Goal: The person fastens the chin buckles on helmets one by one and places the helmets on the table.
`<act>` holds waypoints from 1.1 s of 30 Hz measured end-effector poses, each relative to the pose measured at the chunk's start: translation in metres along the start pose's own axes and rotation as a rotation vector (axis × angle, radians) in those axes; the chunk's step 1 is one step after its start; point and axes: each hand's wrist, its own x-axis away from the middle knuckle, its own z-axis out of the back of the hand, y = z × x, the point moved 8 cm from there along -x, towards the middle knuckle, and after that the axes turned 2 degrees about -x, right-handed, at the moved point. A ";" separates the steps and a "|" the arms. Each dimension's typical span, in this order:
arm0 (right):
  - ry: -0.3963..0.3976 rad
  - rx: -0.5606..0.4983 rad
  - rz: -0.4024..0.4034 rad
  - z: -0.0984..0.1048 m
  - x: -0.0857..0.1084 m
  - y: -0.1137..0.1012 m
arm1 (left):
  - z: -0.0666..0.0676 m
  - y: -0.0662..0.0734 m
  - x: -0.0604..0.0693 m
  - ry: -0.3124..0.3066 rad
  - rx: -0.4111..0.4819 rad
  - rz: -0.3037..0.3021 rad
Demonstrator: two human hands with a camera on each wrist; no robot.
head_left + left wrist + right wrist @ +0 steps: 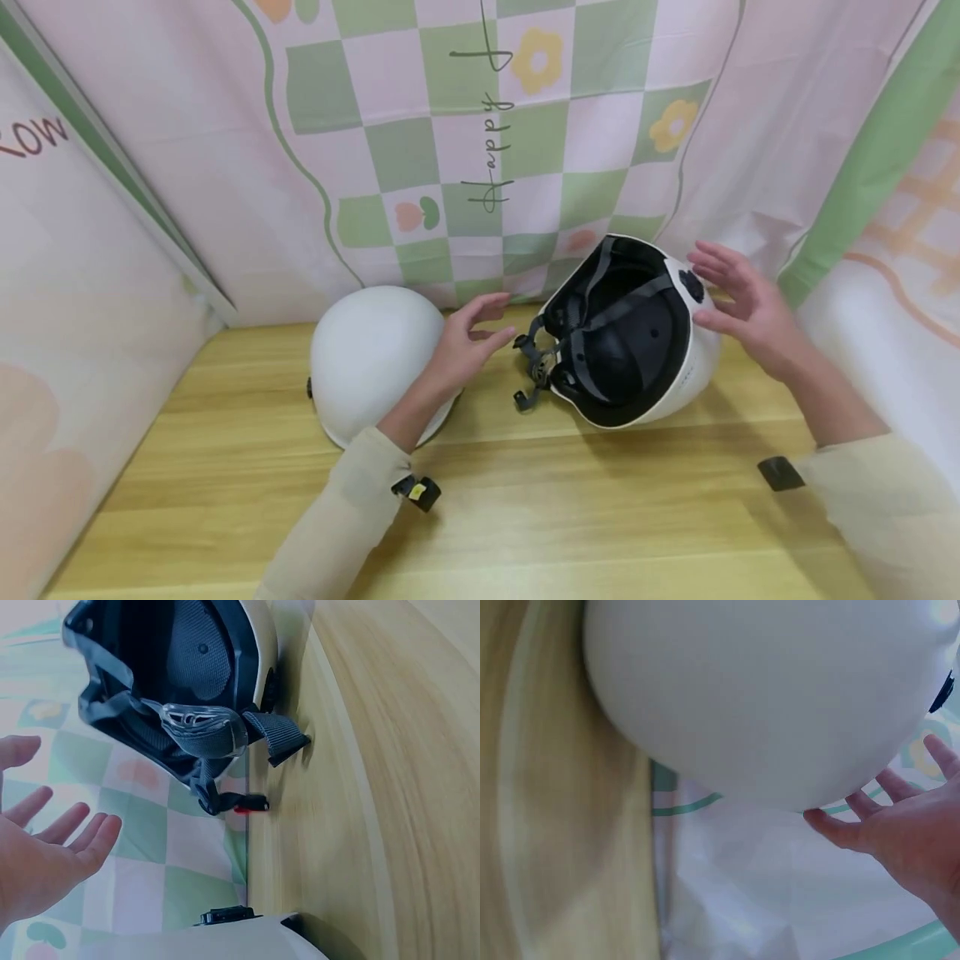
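A white helmet [701, 354] lies tipped on its side, its black padded inside [626, 333] facing left. Grey chin straps hang out with a buckle [542, 367], and a black round knob [691, 286] sits on the shell. My right hand [750, 308] is spread at this helmet's right side; in the right wrist view its fingertips [821, 821] reach the shell's outline, though contact is hard to tell. My left hand [468, 342] holds nothing, its fingers loosely bent between the strap side and a second white helmet [367, 358], which sits dome up at the left.
Both helmets stand on a wooden table [480, 517] near its back edge. Behind hangs a green and pink checked cloth [465, 133] with flowers and lettering. More cloth [90, 333] closes off the left side, and a green-edged cloth [870, 175] the right.
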 end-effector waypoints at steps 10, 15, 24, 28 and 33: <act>-0.013 0.288 -0.049 0.003 0.000 -0.008 | 0.002 -0.006 0.002 -0.011 -0.045 0.042; -0.038 0.191 -0.065 0.007 0.005 0.003 | 0.004 -0.010 0.002 -0.009 -0.065 0.071; -0.126 -0.257 -0.092 0.004 0.017 0.026 | 0.009 -0.023 0.003 0.001 -0.080 0.118; -0.135 -0.240 -0.093 0.002 0.019 0.031 | 0.010 -0.026 0.003 -0.003 -0.074 0.135; -0.064 0.047 -0.128 0.004 0.021 0.042 | 0.008 -0.031 0.005 -0.034 -0.063 0.171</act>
